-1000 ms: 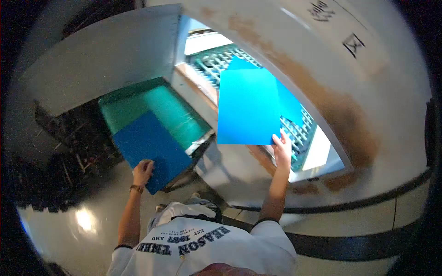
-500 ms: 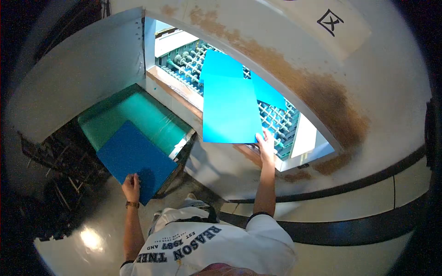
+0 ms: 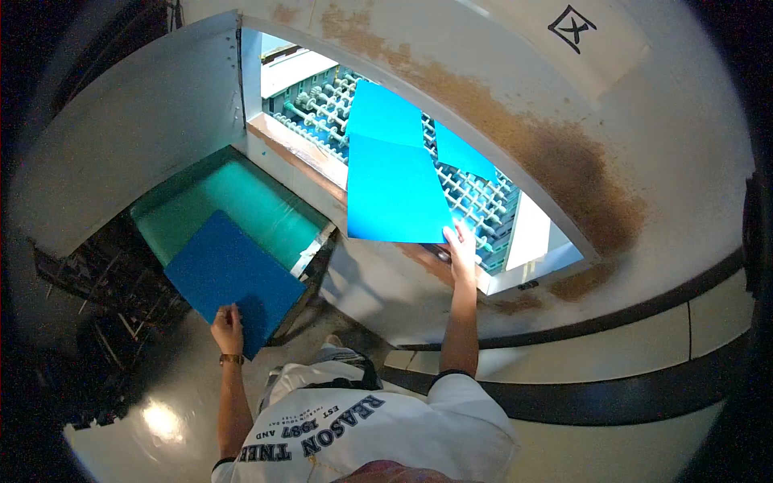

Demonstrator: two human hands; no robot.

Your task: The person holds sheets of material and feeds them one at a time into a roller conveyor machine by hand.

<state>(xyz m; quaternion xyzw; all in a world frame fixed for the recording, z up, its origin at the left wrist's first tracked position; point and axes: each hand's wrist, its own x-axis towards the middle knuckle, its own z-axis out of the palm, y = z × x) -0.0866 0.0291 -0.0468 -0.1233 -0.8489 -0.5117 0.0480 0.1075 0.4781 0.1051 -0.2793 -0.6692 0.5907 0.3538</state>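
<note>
My left hand (image 3: 228,325) is closed on the near edge of a dark blue panel (image 3: 233,278), which lies partly over a green surface (image 3: 229,189) at the left. With my right hand (image 3: 459,244) I pinch the lower right corner of a bright blue panel (image 3: 393,189). That panel is in the lit opening, above the rollers. Two more blue pieces show on the rollers: one (image 3: 382,113) just beyond the held panel's far edge, the other (image 3: 463,151) to its right.
Rows of rollers (image 3: 322,109) run inside the opening of a white machine housing (image 3: 515,48) with brown stains. A grey panel (image 3: 145,121) stands at the left. Dark racks (image 3: 105,306) stand at the lower left, and a dark band (image 3: 580,402) crosses the lower right.
The view has shifted, so the opening sits further left in it. The loose blue piece on the right shows less behind the held panel and is apart from it. Both hands keep their grip.
</note>
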